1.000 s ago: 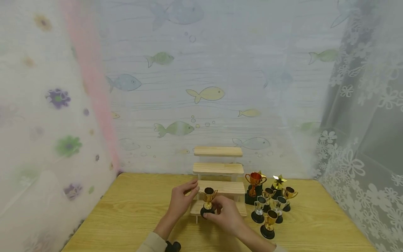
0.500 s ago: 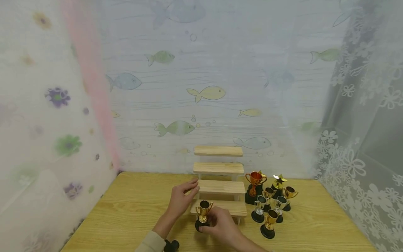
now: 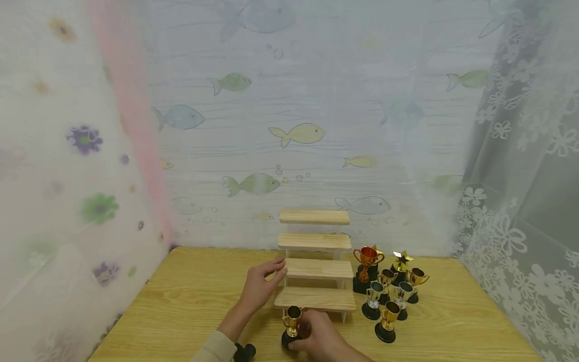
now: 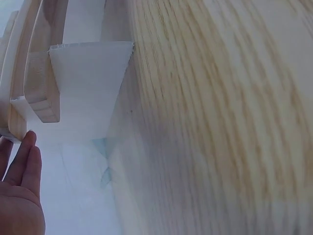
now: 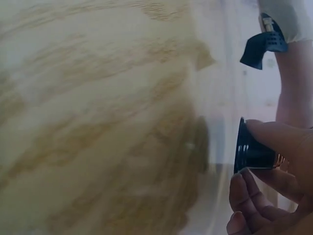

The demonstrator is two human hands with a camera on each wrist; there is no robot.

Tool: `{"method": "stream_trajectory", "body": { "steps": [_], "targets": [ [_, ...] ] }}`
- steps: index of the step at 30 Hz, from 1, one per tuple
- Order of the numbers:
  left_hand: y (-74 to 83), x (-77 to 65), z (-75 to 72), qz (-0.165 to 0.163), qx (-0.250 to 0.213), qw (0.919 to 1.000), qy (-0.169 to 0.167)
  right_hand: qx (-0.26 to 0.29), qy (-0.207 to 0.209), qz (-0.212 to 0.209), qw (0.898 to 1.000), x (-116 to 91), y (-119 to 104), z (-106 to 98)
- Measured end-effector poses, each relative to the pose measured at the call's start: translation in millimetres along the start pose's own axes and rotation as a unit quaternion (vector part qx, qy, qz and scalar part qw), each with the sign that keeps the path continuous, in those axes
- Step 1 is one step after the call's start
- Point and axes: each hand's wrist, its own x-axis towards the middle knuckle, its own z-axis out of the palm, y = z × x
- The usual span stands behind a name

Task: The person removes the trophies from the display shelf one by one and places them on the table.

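My right hand pinches a small gold trophy cup by its black base, in front of the lowest step of a wooden tiered shelf. The right wrist view shows thumb and fingers round the black base, which appears just off the tabletop, with most of the gold cup hidden by the hand. My left hand, fingers extended, touches the shelf's left side near the second step from the bottom. In the left wrist view, its fingertips meet the end of a wooden board.
Right of the shelf stands a cluster of trophies: a red-orange cup, a star-topped one, silver cups and gold cups. A black wrist-camera piece shows by the left sleeve. A fish-patterned curtain hangs behind the table.
My right hand has carried the gold trophy cup from over the lowest step down and toward me, in front of the shelf. The left hand has stayed at the shelf's side.
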Motion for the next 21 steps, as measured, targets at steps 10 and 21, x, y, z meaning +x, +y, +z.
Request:
{"method": "stream_trajectory", "body": {
  "steps": [10, 21],
  "targets": [
    [-4.9, 3.4, -4.7, 0.01, 0.029, 0.9992, -0.024, 0.02, -0.005, 0.005, 1.0, -3.0, 11.6, 4.8],
    [13.6, 7.7, -32.3, 0.085, 0.19, 0.9781, -0.001, -0.107, -0.026, -0.006, 0.994, -36.9, -23.2, -51.3]
  ]
}}
